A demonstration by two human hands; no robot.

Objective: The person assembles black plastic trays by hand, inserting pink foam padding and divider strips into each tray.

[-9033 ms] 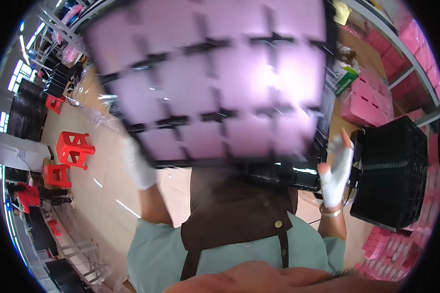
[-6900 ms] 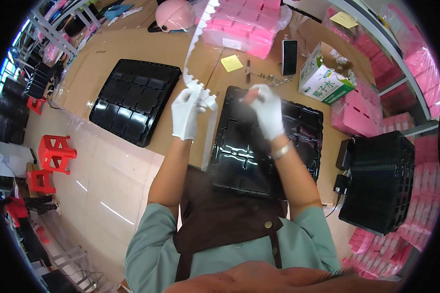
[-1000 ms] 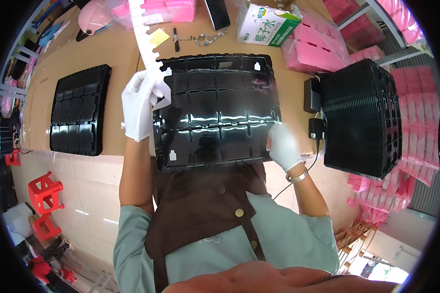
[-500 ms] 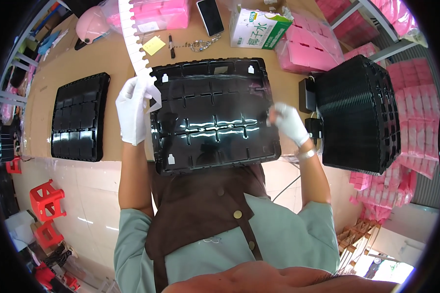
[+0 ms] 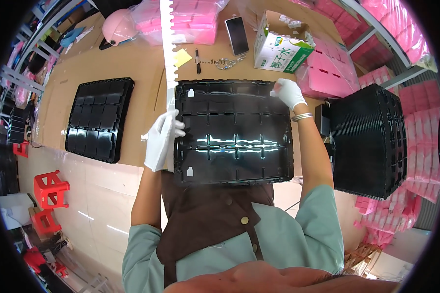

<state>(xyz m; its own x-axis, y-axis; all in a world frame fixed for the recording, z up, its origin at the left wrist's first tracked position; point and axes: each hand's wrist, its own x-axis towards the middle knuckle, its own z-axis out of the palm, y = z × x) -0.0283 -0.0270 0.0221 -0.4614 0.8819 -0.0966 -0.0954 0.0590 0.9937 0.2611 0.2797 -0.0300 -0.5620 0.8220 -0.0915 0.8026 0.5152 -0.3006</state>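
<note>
A shiny black plastic tray (image 5: 234, 117) with moulded compartments lies in front of me at the table's front edge. Small white bottle-shaped labels sit at its upper left (image 5: 190, 93) and lower left (image 5: 190, 171). My left hand (image 5: 162, 139), in a white glove, is closed around a long white notched strip (image 5: 167, 53) that runs along the tray's left side. At the upper right corner of the tray is my right hand (image 5: 289, 94), also gloved with bare fingertips, pinched at another white label (image 5: 274, 93). The fingers partly cover that label.
Another black tray (image 5: 100, 119) lies to the left. A tall stack of black trays (image 5: 369, 141) stands at the right. Beyond are a phone (image 5: 237, 35), a marker (image 5: 197, 61), yellow notes (image 5: 183, 57), a green-white carton (image 5: 283, 46) and pink wrapped packs (image 5: 325, 73).
My right hand has gone up from the tray's right edge to its upper right corner. My left hand has slid down the left side, and the strip now hangs straighter. The whole view has shifted.
</note>
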